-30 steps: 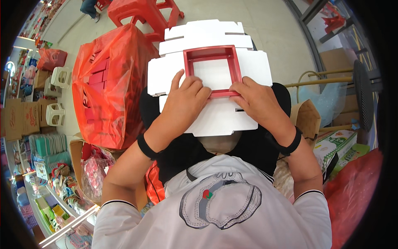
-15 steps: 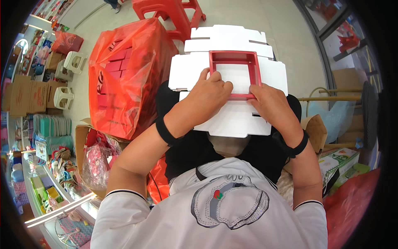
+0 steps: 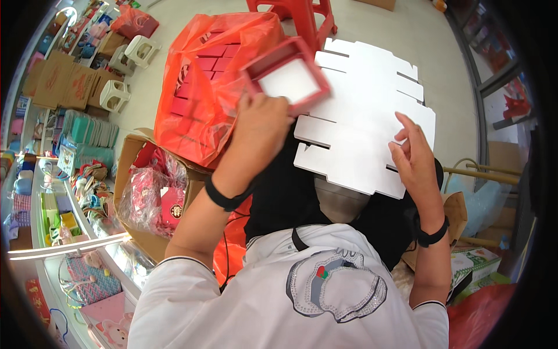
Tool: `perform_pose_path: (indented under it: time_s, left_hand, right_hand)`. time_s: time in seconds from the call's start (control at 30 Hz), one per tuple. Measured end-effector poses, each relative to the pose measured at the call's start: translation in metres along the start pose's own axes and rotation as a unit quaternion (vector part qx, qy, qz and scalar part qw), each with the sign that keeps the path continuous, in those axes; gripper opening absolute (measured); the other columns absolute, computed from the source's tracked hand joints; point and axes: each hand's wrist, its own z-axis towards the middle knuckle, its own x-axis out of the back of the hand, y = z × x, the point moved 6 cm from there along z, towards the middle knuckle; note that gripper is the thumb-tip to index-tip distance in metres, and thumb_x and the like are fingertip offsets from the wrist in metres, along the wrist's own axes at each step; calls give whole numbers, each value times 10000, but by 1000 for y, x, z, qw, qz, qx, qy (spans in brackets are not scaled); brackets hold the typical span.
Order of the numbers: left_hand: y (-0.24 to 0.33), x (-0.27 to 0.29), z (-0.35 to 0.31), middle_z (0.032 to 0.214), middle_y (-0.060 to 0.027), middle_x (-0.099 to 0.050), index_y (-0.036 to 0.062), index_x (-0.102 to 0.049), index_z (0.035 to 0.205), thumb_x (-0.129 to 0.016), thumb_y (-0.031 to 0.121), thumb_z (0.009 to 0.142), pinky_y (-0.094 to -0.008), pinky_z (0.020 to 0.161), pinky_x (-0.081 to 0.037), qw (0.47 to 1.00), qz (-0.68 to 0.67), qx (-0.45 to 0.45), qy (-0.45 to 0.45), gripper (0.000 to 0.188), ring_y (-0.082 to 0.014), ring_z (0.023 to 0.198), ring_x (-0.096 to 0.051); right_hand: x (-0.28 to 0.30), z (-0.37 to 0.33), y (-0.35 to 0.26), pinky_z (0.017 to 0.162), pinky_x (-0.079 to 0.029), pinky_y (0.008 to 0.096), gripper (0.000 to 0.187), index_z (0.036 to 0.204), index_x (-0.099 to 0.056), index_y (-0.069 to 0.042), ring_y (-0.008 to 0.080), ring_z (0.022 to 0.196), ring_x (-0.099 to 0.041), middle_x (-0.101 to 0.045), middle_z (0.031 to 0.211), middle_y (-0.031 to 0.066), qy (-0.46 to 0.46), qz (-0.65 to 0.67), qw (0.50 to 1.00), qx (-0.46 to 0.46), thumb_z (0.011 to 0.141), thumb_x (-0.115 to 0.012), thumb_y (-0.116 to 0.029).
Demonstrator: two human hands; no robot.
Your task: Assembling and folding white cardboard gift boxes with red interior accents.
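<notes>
A red open box [image 3: 312,96] with a white bottom hangs tilted in my left hand [image 3: 263,131], whose fingers grip its near left corner. It is held over the right edge of an orange plastic bag [image 3: 224,136] full of stacked red boxes [image 3: 221,64]. Flat white die-cut cardboard [image 3: 366,116], with slots and tabs along its edges, lies across my lap, partly behind the red box. My right hand [image 3: 415,160] is above the cardboard's right side, fingers apart and holding nothing.
Left of my legs is an open carton [image 3: 131,180] with red items in clear plastic [image 3: 145,192]. A red stool [image 3: 302,20] stands ahead. White stools [image 3: 141,51] and stocked shelves [image 3: 52,221] line the left. A green and white box [image 3: 474,264] lies at right.
My left hand has lifted the red box off the cardboard and carried it left toward the orange bag. My right hand has let go of the box. The view has turned slightly.
</notes>
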Motion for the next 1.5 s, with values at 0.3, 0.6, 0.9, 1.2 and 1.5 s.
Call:
perform_pose_path:
  time_s: [0.3,0.6,0.9,1.2,1.5]
  left_hand:
    - [-145,-19,-100,948,-219,-704,20,-583,1058,-744,232,956,-576,833,-518,964,146,220,-27,285,-448,980,-669]
    - [-202,-63,-137,1080,-248,-730,26,-562,1137,-679,312,1018,-645,855,-508,915,106,353,-165,330,-490,1081,-669]
    - [-109,6,-73,1236,-158,-682,55,-663,1297,-795,300,938,-500,983,-516,990,26,133,37,454,-388,1195,-621]
    - [65,-8,-26,1291,-133,-623,64,-646,1317,-939,221,740,-449,1020,-487,960,-231,-98,-121,667,-355,1235,-579]
    - [63,-16,-20,1253,-123,-612,63,-633,1266,-937,144,719,-441,1009,-459,963,-204,-104,-139,631,-340,1200,-575]
  right_hand:
    - [2,-32,20,745,-517,312,304,1275,-661,8,197,806,-611,-603,975,109,-18,-28,999,-16,971,-660,10]
    - [11,-50,15,722,-517,325,258,1196,-689,4,238,815,-638,-637,978,124,8,-32,999,-7,943,-722,-24]
    - [5,-60,-5,952,-484,427,588,1182,-697,-3,324,1097,-589,-622,1166,110,-46,-182,981,57,675,-941,-174]
    - [4,-56,-5,945,-480,422,558,1159,-691,-15,315,1119,-589,-617,1176,108,-63,-207,973,80,676,-930,-155]
    - [4,-56,-2,941,-464,415,550,1173,-691,-5,308,1109,-582,-617,1193,114,-68,-203,973,89,698,-919,-163]
